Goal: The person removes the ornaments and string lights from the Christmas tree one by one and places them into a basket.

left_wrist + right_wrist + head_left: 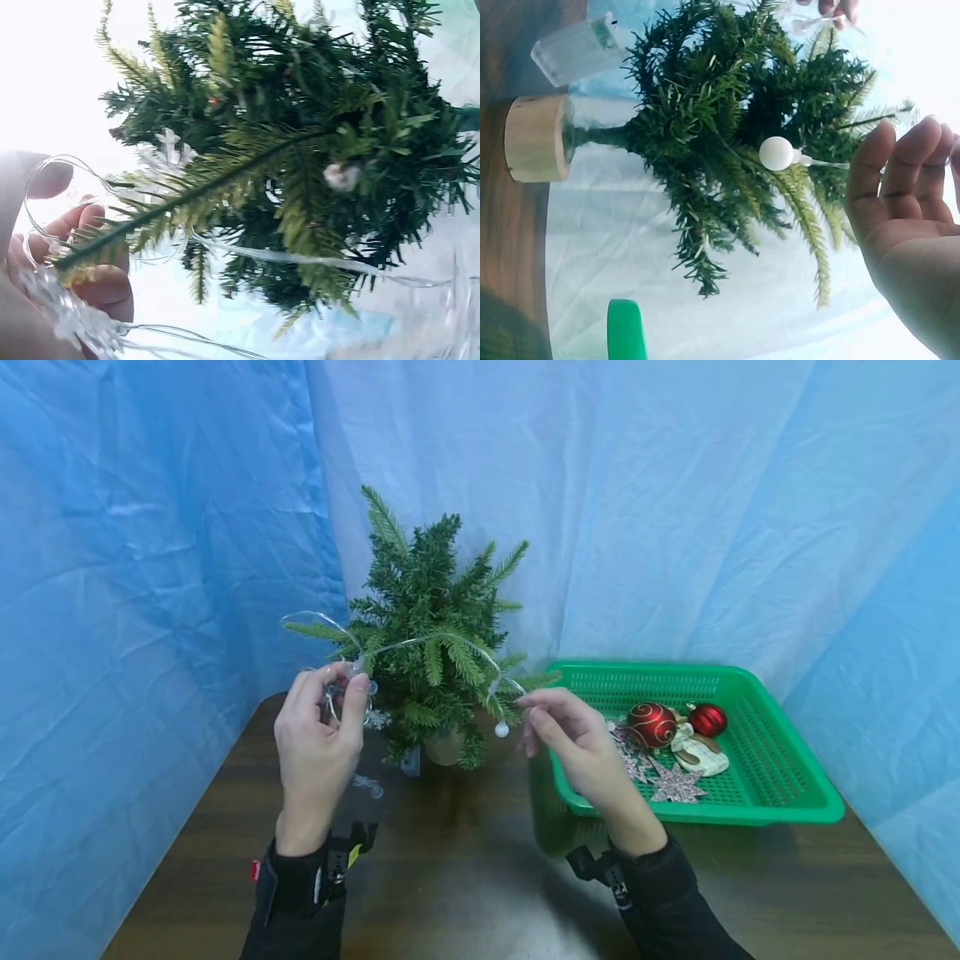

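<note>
A small artificial Christmas tree (427, 602) stands on a round wooden base (536, 139). In front of it, a clear-corded string light (442, 636) spans between both hands. The left hand (318, 735), left of the tree, holds a gathered bundle of the cord with clear snowflakes (375, 719) between thumb and fingers. At the tree's right, the right hand (577, 743) pinches the cord between thumb and fingertips. A white ball bulb (776, 154) hangs from the cord beside that hand. In the left wrist view, cord loops (56, 161) curl round the fingers.
A green basket (813, 806) on the right contains a swirled red bauble (651, 725), a smaller red bauble (707, 719), glittery stars (675, 782) and a white-and-brown ornament (703, 757). A clear battery box (577, 49) stands by the tree's base. Blue cloth (675, 510) surrounds the dark table (450, 877).
</note>
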A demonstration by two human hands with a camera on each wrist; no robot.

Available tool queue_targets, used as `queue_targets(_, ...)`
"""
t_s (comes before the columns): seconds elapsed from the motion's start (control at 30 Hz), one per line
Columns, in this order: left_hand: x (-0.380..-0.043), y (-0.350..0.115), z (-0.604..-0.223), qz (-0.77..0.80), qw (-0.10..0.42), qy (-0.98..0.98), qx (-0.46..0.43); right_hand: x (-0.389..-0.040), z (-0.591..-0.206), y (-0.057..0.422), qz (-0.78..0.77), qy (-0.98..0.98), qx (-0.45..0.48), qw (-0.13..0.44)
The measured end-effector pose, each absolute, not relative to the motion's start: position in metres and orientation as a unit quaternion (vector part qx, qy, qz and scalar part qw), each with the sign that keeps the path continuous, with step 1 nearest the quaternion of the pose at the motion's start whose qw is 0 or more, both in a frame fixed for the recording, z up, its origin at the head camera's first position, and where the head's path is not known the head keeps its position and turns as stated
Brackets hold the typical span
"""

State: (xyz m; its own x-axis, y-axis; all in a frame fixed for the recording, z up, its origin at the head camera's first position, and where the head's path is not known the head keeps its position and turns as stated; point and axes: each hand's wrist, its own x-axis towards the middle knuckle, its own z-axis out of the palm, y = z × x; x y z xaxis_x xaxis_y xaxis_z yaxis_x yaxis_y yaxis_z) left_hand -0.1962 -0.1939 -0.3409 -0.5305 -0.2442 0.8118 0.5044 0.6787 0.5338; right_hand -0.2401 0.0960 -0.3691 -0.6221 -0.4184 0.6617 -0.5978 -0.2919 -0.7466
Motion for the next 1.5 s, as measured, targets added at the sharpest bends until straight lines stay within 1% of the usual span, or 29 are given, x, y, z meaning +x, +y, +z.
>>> queue_targets(0.23,-0.187,-0.195,-0.334,-0.413,0.480,-0.768,-0.102,-0.242,-0.370,0.096,0.683,-0.583,0.435,0.068)
queue_targets(0.37,-0.184,-0.196,-0.333,-0.414,0.457,-0.779,-0.115,-0.243,-0.369,0.102,0.671,-0.602,0.427,0.072)
queue_targets(0.47,-0.181,-0.196,-0.332,-0.405,0.434,-0.794,-0.131,-0.243,-0.368,0.112,0.649,-0.639,0.405,0.078)
queue_targets(0.63,-0.174,-0.199,-0.329,-0.394,0.417,-0.804,-0.159,-0.242,-0.364,0.127,0.586,-0.727,0.344,0.097)
queue_targets(0.73,-0.168,-0.204,-0.327,-0.381,0.393,-0.817,-0.179,-0.242,-0.362,0.129,0.519,-0.789,0.312,0.104)
queue_targets(0.83,-0.163,-0.211,-0.325,-0.365,0.359,-0.832,-0.212,-0.243,-0.363,0.124,0.458,-0.833,0.293,0.099)
queue_targets(1.03,-0.157,-0.222,-0.323,-0.350,0.299,-0.848,-0.262,-0.245,-0.370,0.108,0.392,-0.877,0.269,0.072)
queue_targets(1.2,-0.159,-0.220,-0.325,-0.342,0.280,-0.854,-0.275,-0.245,-0.379,0.088,0.363,-0.896,0.249,0.064)
queue_targets(1.37,-0.160,-0.218,-0.324,-0.329,0.293,-0.854,-0.277,-0.248,-0.389,0.075,0.337,-0.908,0.220,0.115)
queue_targets(1.5,-0.159,-0.216,-0.322,-0.323,0.304,-0.852,-0.279,-0.251,-0.392,0.074,0.352,-0.894,0.222,0.166)
